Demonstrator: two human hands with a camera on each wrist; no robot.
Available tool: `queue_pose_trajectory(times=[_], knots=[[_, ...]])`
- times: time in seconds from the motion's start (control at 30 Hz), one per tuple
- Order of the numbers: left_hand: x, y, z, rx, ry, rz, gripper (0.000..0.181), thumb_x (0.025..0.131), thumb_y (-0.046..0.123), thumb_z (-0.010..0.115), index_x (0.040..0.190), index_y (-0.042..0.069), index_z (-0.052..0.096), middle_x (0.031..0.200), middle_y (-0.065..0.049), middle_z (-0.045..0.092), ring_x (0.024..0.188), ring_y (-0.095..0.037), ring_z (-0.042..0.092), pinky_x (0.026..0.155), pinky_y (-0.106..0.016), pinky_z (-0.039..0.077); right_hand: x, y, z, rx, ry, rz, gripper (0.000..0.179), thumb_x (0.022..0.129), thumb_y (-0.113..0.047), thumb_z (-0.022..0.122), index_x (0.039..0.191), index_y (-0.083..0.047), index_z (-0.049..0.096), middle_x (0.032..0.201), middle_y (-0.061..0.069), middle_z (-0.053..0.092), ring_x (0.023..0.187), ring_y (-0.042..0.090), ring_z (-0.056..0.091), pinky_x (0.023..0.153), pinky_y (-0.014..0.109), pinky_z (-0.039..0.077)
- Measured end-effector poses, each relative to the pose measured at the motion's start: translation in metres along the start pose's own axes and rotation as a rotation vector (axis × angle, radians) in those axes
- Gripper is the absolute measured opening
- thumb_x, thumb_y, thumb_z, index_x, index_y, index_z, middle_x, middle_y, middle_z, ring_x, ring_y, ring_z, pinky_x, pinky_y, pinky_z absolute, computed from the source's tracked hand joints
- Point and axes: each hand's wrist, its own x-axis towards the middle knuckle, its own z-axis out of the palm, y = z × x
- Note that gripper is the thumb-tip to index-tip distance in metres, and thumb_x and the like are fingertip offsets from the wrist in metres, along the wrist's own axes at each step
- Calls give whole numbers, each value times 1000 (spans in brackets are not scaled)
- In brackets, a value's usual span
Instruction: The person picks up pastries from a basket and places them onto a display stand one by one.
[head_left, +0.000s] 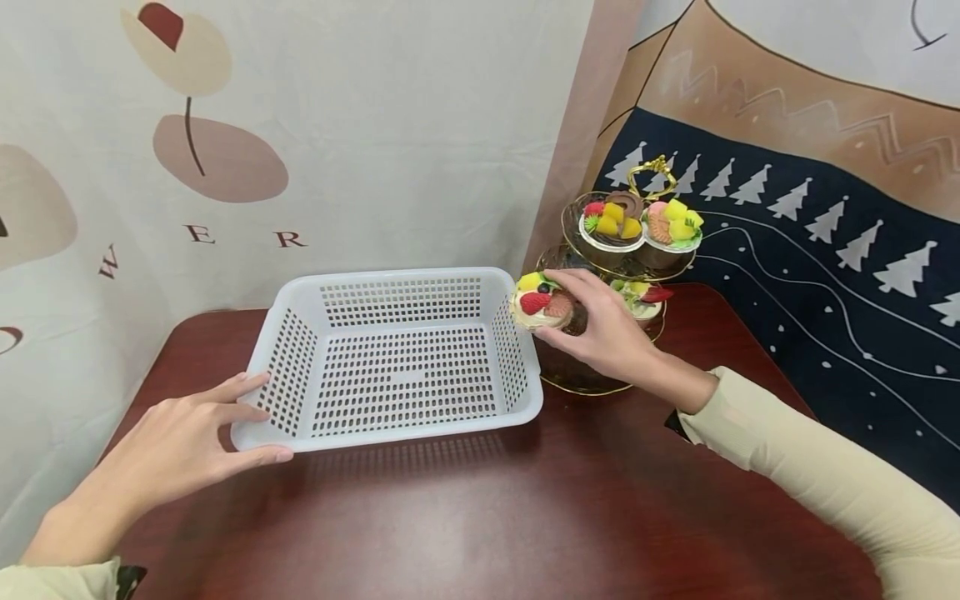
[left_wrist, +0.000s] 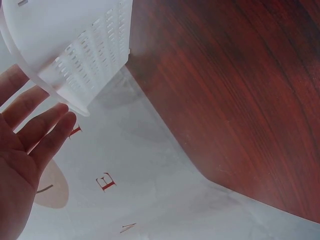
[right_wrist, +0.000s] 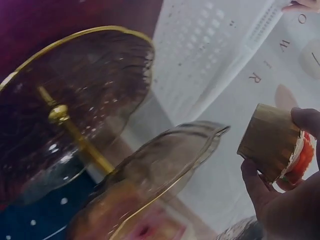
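Observation:
My right hand [head_left: 600, 325] pinches a fruit-topped cupcake [head_left: 538, 304] between thumb and fingers, near the right rim of the white plastic basket [head_left: 405, 437]. The right wrist view shows the cupcake's gold wrapper [right_wrist: 267, 142]. My left hand [head_left: 180, 442] touches the basket's left end, fingers extended over the rim and thumb by the front corner. In the left wrist view its fingers [left_wrist: 47, 130] lie along the outside of the rim. The basket holds nothing. Behind my right hand stands a tiered glass stand [head_left: 592, 390] with gold edges.
Two fruit-topped cupcakes [head_left: 611, 229] sit on the stand's top tier, and another cupcake [head_left: 641, 300] is on the tier below, partly hidden by my hand. The dark red wooden table [head_left: 450, 525] meets printed cloth [head_left: 420, 142] behind the basket.

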Motion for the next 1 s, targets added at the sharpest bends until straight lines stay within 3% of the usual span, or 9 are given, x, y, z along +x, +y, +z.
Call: queue_pose_trajectory(times=[0.2,0.4,0.77,1.0], knots=[[-1,0,0,-1,5,9,48,64,63,83,89,22,79,131,-8,64,76,-14,65,60,-36,43,-13,11,-6,-57,40,-11,71,80,-22,85,141,-5,53,136,17,56,123,31,52,101,53,41],[-2,0,0,-2,4,6,49,64,63,83,88,21,79,131,-8,64,78,-17,66,59,-37,43,-21,17,-7,-85,93,-6,70,80,-19,85,140,-3,53,133,19,57,118,32,55,96,51,46],[-1,-1,0,-6,-5,-3,49,64,64,83,89,21,79,131,-9,64,68,-7,60,57,-34,42,-22,24,-2,-100,149,73,64,80,-18,84,134,-1,54,130,20,57,115,34,55,95,53,46],[1,0,0,-14,-18,-14,51,65,63,83,90,20,79,132,-9,63,58,7,46,54,-30,38,-19,28,3,-139,148,93,64,79,-19,85,132,3,56,131,23,56,120,37,53,99,55,43]])
